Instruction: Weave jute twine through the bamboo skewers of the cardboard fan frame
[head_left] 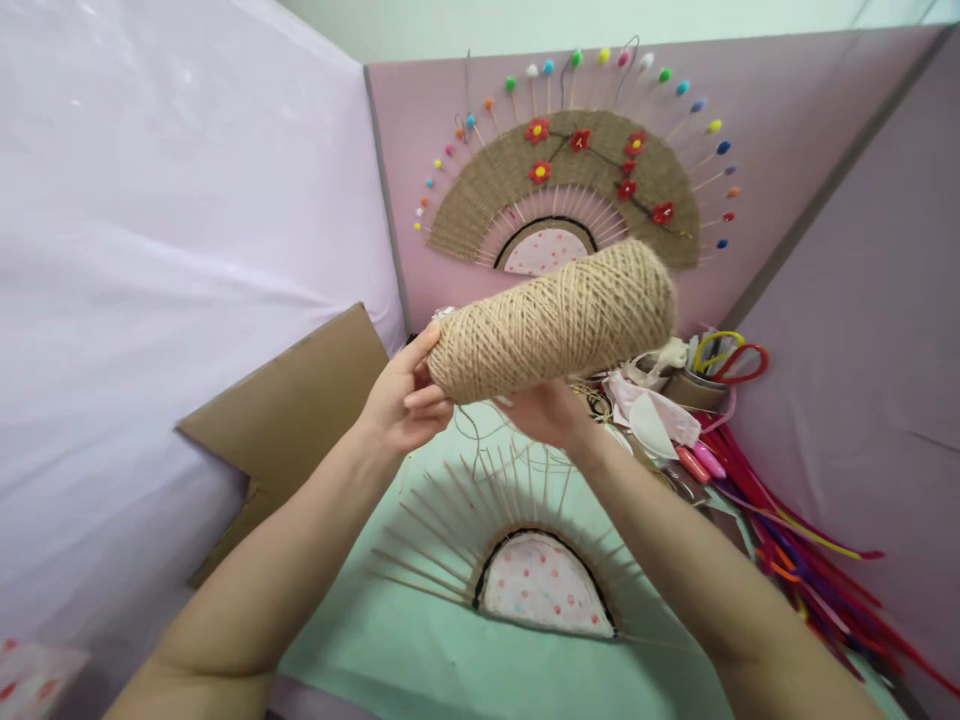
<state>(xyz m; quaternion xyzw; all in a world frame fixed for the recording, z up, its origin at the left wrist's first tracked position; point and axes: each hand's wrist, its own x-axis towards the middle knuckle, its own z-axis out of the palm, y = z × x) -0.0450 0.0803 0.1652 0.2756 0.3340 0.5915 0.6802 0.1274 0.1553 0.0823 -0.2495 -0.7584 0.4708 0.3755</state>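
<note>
1. While the left hand [405, 405] clamps one end, the twine [551, 322] is up toward the tabletop [360, 645]'s far edge.
2. Right hand [546, 412] is underneath, can't tell its grip.
3. Fan frame [544, 585] sits nearer the front edge.

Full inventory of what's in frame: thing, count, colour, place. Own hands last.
twine spool: 1, tan, held up above the table
stick fan: 1, bare sticks around a white half-round with pink spots, on the table
flowered fan: 1, tan with red flowers, against the back panel
table: 1, pale green, below the spool
back panel: 1, pink, behind the table
cardboard: at least 1 piece, brown, left
holder: 1, brown, right, with yellow and red loop handles
small tubes: 2, red and pink, right
fuzzy stems: many, mostly red and purple, right
left hand: 1, bare, on the spool's left end
right hand: 1, bare, under the spool, fingers mostly hidden
</note>
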